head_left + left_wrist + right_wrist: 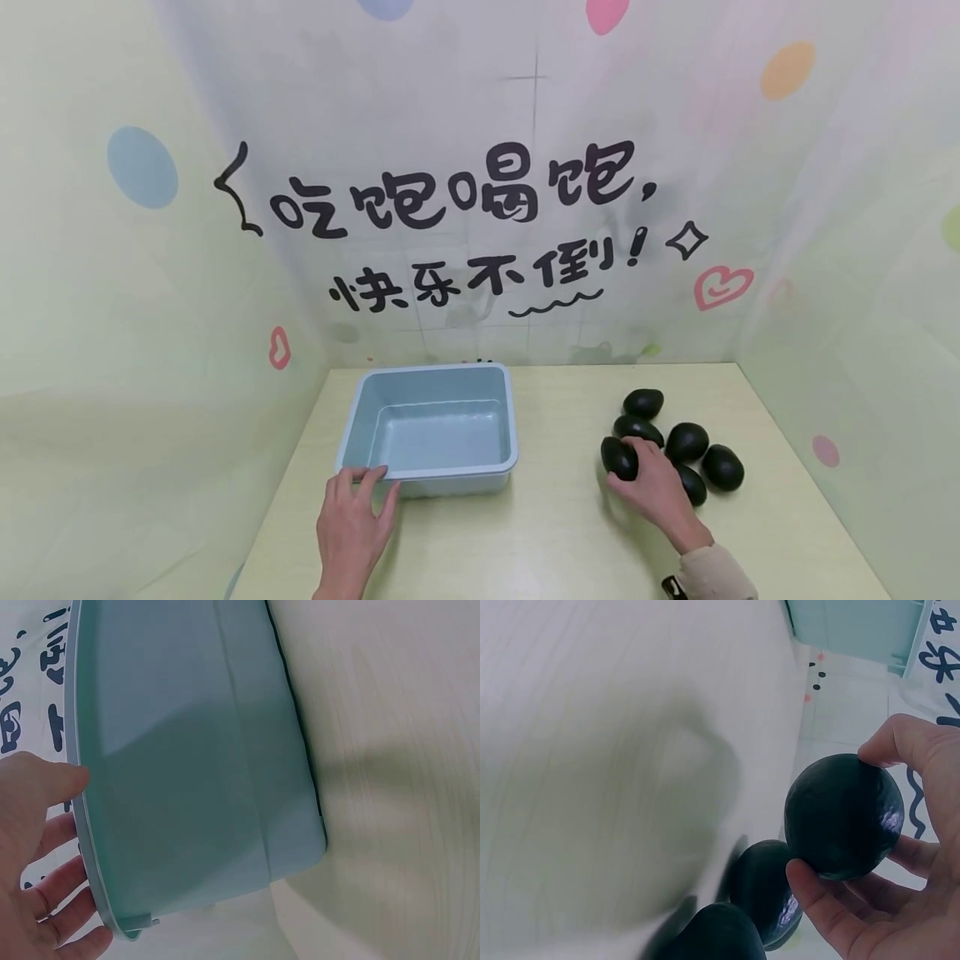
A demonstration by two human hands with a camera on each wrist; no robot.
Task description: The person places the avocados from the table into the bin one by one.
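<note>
open table [555,525] between tub [427,479], avocados [686,440]

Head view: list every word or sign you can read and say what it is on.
"吃饱喝饱," on the back wall sheet, in large black characters.
"快乐不倒!" on the same sheet, the line below, with a wavy underline.
The tray and the dark avocados show no readable text.
The characters in the wrist views are cut off, unreadable.

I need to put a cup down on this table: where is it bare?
Bare table lies between the tub and the avocados, and along the near edge between the hands. It is crowded on the right, where the avocados cluster.
</note>
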